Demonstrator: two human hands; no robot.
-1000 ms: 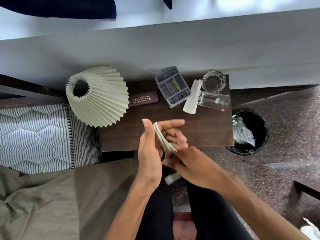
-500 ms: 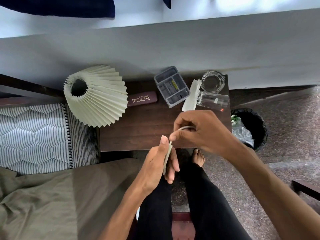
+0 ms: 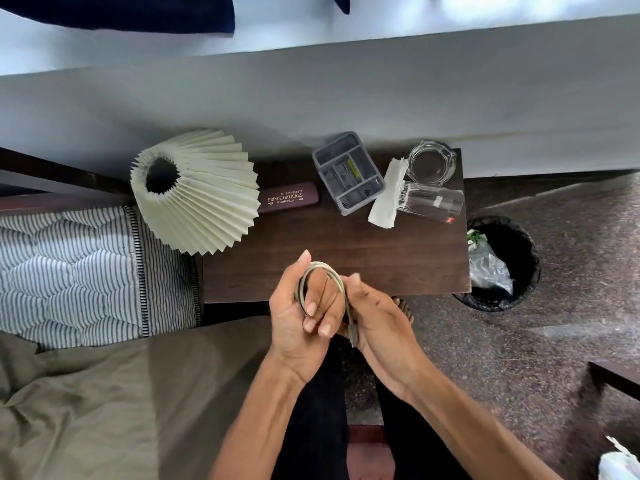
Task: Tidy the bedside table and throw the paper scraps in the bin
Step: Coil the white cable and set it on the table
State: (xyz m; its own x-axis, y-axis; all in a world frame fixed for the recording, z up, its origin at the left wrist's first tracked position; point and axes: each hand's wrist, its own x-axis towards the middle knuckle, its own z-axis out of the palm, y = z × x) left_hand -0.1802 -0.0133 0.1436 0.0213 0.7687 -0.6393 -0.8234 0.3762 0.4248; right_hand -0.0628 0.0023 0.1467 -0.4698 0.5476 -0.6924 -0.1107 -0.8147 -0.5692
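A pale, rubbery cable [image 3: 320, 277], wound into a loop standing roughly upright, sits in the left hand [image 3: 300, 318], whose fingers [image 3: 313, 308] curl around the coil. The right hand [image 3: 379, 320] pinches its plug end. Both hover over the dark wooden table [image 3: 381, 258]; the folded paper [image 3: 386, 197] lies beyond, nearer the right hand and bin [image 3: 502, 299].

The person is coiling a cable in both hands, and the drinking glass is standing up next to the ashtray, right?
Not quite. The head view shows the drinking glass lying on its side, not standing, next to the glass ashtray. The rest is right: the left hand and right hand hold the coiled cable.
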